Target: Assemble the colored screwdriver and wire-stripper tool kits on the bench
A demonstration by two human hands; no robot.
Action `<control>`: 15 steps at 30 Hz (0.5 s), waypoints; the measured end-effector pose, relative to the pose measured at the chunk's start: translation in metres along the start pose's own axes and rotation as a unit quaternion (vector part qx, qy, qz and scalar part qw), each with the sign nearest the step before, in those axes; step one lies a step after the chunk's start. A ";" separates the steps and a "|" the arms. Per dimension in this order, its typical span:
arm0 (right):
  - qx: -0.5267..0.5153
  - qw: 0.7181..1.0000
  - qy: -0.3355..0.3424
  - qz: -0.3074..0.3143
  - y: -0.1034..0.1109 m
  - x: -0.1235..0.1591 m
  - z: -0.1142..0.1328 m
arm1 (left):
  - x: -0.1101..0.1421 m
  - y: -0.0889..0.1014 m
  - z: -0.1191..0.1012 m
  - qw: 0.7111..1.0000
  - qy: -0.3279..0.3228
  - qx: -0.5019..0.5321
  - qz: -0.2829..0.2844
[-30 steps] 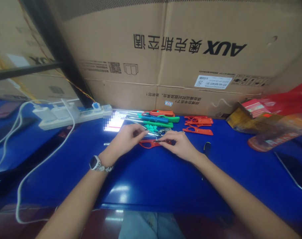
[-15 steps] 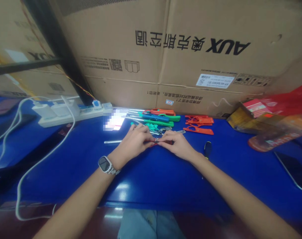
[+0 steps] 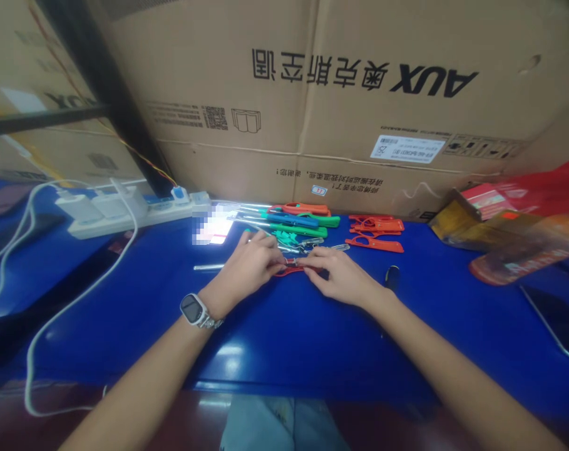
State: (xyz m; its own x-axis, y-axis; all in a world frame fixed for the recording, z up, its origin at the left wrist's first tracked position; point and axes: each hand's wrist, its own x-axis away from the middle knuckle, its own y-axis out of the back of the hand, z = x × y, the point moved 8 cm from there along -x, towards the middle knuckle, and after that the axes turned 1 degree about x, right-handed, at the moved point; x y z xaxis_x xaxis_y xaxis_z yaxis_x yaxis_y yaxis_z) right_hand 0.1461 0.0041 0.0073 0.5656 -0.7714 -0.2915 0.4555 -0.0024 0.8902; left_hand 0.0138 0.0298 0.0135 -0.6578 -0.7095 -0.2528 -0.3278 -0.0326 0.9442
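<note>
An orange lighter casing (image 3: 288, 272) lies in front of me, its long metal tube (image 3: 208, 267) sticking out to the left. My left hand (image 3: 252, 264) is pinched at the casing's left part, covering where the tube joins it. At the other end, the fingers of my right hand (image 3: 340, 275) close on the casing and hide its handle. Small parts show in the casing between my fingertips, too blurred to name. Just behind are small green plastic pieces (image 3: 285, 238) and clear, thin parts (image 3: 312, 241).
Assembled long lighters in blue (image 3: 293, 220), green and orange lie behind the hands. Several loose orange casings (image 3: 375, 244) are to their right. A black screwdriver handle (image 3: 392, 277) rests near my right wrist. A power strip (image 3: 143, 219), a lit phone (image 3: 216, 227) and a large carton (image 3: 340, 113) stand around.
My left hand has come down from the small parts behind to the orange casing, moving right and towards me. It has since drawn slightly left. My right hand has stayed at the casing.
</note>
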 end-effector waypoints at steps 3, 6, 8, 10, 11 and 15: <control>-0.008 1.000 -0.007 0.017 -0.001 0.001 0.001 | 0.000 0.000 -0.002 1.000 -0.006 0.004 -0.002; -0.014 0.999 -0.010 0.030 -0.001 0.002 0.004 | 0.000 -0.001 -0.005 1.000 -0.009 0.008 0.001; -0.017 0.999 -0.008 0.032 0.000 0.002 0.005 | -0.001 -0.002 -0.006 1.000 -0.008 0.012 0.006; -0.022 0.999 -0.008 0.033 0.000 0.003 0.006 | -0.001 -0.002 -0.005 1.000 -0.004 0.014 0.013; -0.025 0.999 -0.011 0.031 0.000 0.003 0.005 | 0.000 -0.002 -0.004 1.000 -0.001 0.013 0.016; -0.068 0.997 -0.028 -0.011 0.006 0.002 0.001 | 0.002 0.005 0.005 1.000 0.006 0.014 -0.005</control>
State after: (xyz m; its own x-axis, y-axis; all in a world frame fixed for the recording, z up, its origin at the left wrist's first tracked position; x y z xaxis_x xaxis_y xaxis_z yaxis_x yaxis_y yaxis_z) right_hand 0.1491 0.0016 0.0125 0.5171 -0.8064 -0.2870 0.5582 0.0635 0.8273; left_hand 0.0072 0.0323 0.0170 -0.6461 -0.7179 -0.2592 -0.3536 -0.0194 0.9352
